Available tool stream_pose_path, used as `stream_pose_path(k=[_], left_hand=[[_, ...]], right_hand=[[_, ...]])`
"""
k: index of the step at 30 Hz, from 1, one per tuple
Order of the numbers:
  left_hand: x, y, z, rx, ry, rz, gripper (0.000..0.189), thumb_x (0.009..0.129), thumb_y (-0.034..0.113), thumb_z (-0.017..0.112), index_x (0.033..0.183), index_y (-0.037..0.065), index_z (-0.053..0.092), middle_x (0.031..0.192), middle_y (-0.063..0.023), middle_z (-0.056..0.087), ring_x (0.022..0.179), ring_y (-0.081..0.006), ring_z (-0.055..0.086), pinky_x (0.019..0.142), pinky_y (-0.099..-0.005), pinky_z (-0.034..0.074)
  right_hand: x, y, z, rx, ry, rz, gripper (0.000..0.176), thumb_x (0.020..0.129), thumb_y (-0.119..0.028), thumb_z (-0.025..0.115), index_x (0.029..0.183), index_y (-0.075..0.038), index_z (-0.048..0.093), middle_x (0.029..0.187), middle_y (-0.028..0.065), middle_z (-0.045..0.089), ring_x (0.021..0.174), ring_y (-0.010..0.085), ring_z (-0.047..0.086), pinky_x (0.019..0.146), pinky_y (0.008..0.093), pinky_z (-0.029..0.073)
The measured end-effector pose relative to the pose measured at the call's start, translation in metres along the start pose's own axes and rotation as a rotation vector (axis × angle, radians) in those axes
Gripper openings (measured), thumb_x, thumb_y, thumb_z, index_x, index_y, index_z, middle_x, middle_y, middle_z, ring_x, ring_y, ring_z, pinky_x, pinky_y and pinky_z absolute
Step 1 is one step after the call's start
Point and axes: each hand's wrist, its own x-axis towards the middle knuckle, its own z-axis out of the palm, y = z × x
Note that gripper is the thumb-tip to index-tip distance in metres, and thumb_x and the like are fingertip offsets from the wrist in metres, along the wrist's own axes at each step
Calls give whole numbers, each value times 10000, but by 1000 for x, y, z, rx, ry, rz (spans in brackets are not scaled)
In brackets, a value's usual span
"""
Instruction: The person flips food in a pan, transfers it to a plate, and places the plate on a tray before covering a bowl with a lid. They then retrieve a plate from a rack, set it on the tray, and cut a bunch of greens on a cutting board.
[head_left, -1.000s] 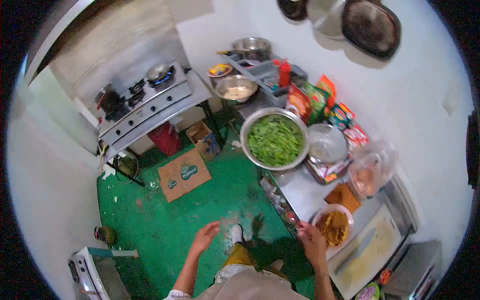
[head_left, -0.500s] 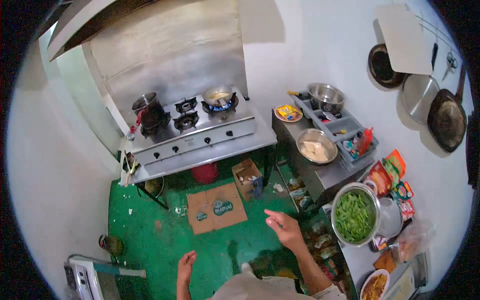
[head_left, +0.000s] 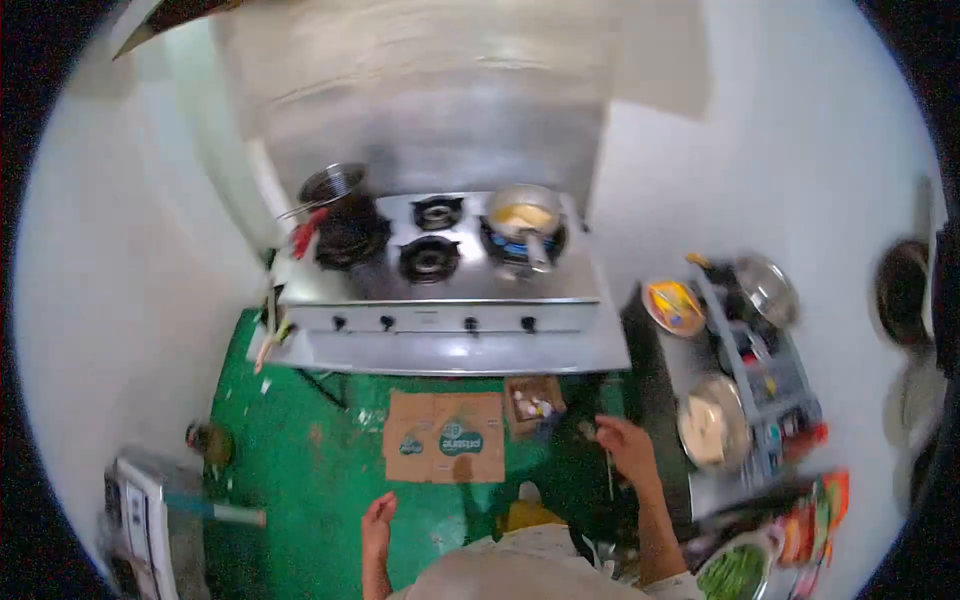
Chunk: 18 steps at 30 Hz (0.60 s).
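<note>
My left hand [head_left: 378, 520] hangs low over the green floor [head_left: 300, 470], fingers loosely apart and holding nothing. My right hand [head_left: 625, 445] is raised at the corner of the dark side counter [head_left: 655, 400], close to a small cardboard box [head_left: 533, 403]. A thin dark line shows below its fingers, but blur hides whether it grips anything. Ahead stands a steel gas stove [head_left: 440, 340] with a pan of yellowish food [head_left: 522, 218] on the right burner and a dark pot [head_left: 340, 215] on the left.
Flattened cardboard [head_left: 445, 437] lies on the floor before the stove. The right counter carries a metal bowl [head_left: 710, 425], a yellow plate [head_left: 672, 305], a grey rack [head_left: 765, 360] and a bowl of greens [head_left: 735, 570]. A white appliance [head_left: 140, 520] stands at lower left.
The view has swung left from the counter to face the stove. My right hand left the plate of food and moved out over the floor; my left hand dropped lower.
</note>
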Motion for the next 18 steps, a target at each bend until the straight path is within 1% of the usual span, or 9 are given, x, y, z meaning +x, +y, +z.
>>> stream_pose_path(k=[2, 6, 8, 9, 11, 12, 14, 15, 18], left_hand=[[1, 0, 9, 65, 30, 79, 341, 895, 194, 593, 1175, 0, 591, 1142, -86, 618, 1059, -180, 558, 942, -304, 411], [-1, -4, 25, 117, 220, 1, 386, 899, 333, 579, 1207, 100, 592, 1165, -89, 613, 1076, -205, 553, 933, -325, 417], [-19, 13, 23, 120, 351, -25, 404, 900, 348, 576, 1221, 103, 579, 1174, -94, 610, 1089, -208, 552, 937, -335, 419], [-33, 20, 18, 103, 415, -57, 408, 900, 343, 576, 1226, 97, 572, 1178, -93, 609, 1095, -209, 551, 939, -339, 420], [-51, -7, 9, 34, 556, -106, 399, 903, 332, 575, 1225, 96, 572, 1181, -92, 608, 1104, -208, 549, 940, -341, 421], [-60, -18, 4, -17, 592, -113, 390, 905, 320, 574, 1223, 96, 573, 1184, -90, 607, 1112, -208, 547, 941, -343, 423], [-91, -29, -12, -78, 702, -183, 382, 904, 305, 577, 1223, 94, 575, 1182, -89, 608, 1106, -203, 548, 936, -336, 424], [-109, -36, -22, -127, 761, -240, 375, 904, 290, 581, 1222, 92, 577, 1181, -87, 610, 1099, -197, 549, 931, -330, 425], [-156, -65, -50, -172, 962, -271, 365, 899, 271, 592, 1213, 86, 587, 1151, -74, 621, 1075, -178, 552, 927, -317, 422]], right_hand=[[29, 0, 18, -173, -168, -150, 344, 837, -184, 649, 1165, -88, 615, 951, 131, 671, 836, 204, 645, 726, 324, 496], [95, -9, 69, -153, -707, -333, 408, 846, -313, 632, 1174, -73, 603, 908, 148, 659, 828, 255, 637, 759, 365, 490], [118, -57, 89, -271, -984, -126, 458, 830, -354, 630, 1186, -68, 592, 904, 171, 642, 837, 273, 624, 778, 368, 479], [128, -68, 104, -284, -1066, -217, 458, 830, -354, 630, 1186, -68, 592, 904, 171, 642, 837, 273, 624, 778, 368, 479], [143, -61, 139, -301, -1238, -427, 563, 870, -318, 622, 1358, -106, 437, 1413, 107, 416, 1184, 277, 501, 1009, 418, 372], [147, -66, 159, -308, -1280, -471, 563, 870, -318, 622, 1358, -106, 437, 1413, 107, 416, 1184, 277, 501, 1009, 418, 372], [148, -74, 200, -494, -1080, -879, 432, 907, -244, 576, 1297, -75, 502, 1254, 143, 550, 1137, 280, 524, 926, 392, 432], [143, -71, 222, -165, -1129, -799, 300, 876, -163, 619, 1161, -75, 594, 1074, 106, 617, 954, 245, 565, 732, 334, 492], [119, -132, 287, -158, -1224, -763, 478, 805, -341, 645, 1184, -55, 589, 916, 190, 631, 843, 301, 612, 785, 385, 475]])
